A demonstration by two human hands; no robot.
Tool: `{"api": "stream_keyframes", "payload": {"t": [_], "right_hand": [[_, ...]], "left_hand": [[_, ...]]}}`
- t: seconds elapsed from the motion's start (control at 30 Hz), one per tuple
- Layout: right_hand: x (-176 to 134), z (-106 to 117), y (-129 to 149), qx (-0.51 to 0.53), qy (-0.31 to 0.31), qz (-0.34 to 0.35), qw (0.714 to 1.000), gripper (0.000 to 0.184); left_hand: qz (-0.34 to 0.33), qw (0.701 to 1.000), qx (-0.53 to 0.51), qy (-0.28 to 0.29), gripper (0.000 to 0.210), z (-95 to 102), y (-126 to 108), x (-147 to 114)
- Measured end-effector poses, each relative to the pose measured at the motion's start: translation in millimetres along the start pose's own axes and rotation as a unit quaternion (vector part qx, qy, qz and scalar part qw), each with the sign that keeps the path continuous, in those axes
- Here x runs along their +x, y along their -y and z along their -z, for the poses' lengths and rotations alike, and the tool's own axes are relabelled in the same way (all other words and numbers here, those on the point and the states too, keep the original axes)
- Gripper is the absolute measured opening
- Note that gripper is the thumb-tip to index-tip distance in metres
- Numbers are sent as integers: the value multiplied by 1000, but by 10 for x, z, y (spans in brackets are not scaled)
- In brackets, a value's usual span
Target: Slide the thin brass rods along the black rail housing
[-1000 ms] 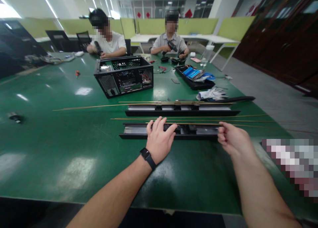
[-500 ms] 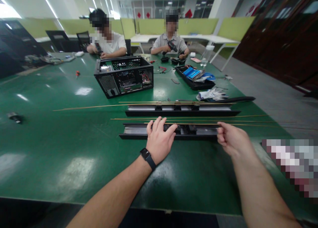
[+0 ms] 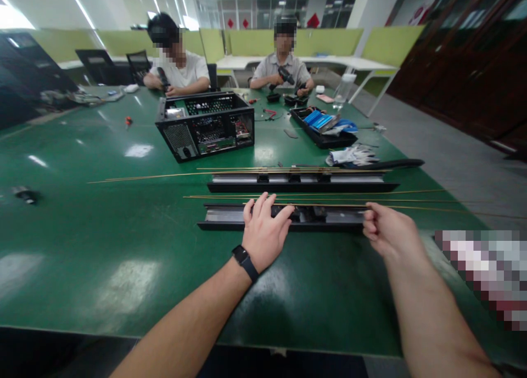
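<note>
My left hand [image 3: 265, 230] rests with spread fingers on the nearer black rail [image 3: 224, 216], a long channel with a grey inner strip and dark blocks in it. Pinched in my right hand [image 3: 389, 230] is a thin brass-coloured rod [image 3: 329, 205], lying along the rail's far edge. More thin rods [image 3: 214, 197] lie just beyond that rail. A second black rail [image 3: 247, 187] lies parallel farther back, with dark blocks [image 3: 294, 178] in its channel and rods along its far side. My right hand covers the nearer rail's right end.
On the green table [image 3: 102, 230] stands an opened computer case [image 3: 206, 128]. To its right are a black tray [image 3: 329, 142] of blue items and white gloves [image 3: 354, 156]. A dark small part [image 3: 25, 195] lies at left. Two people sit opposite, one holding a power drill [image 3: 285, 75].
My right hand has shifted slightly to the right, and the rod in it has slid the same way along the rail. My left hand stays in place.
</note>
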State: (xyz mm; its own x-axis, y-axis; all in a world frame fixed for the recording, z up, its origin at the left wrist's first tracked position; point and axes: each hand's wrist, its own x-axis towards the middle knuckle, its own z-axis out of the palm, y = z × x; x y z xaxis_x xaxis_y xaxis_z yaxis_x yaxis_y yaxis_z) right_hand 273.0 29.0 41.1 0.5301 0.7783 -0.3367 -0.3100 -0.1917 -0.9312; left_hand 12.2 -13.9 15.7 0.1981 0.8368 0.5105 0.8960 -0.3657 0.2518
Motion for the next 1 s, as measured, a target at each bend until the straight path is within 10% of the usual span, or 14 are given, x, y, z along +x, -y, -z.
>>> {"api": "stream_keyframes", "payload": {"t": [1.0], "right_hand": [[-20, 19, 46, -11, -4, 11, 1000, 11]], "left_hand": [[2, 1000, -7, 4, 30, 13, -4, 4]]}}
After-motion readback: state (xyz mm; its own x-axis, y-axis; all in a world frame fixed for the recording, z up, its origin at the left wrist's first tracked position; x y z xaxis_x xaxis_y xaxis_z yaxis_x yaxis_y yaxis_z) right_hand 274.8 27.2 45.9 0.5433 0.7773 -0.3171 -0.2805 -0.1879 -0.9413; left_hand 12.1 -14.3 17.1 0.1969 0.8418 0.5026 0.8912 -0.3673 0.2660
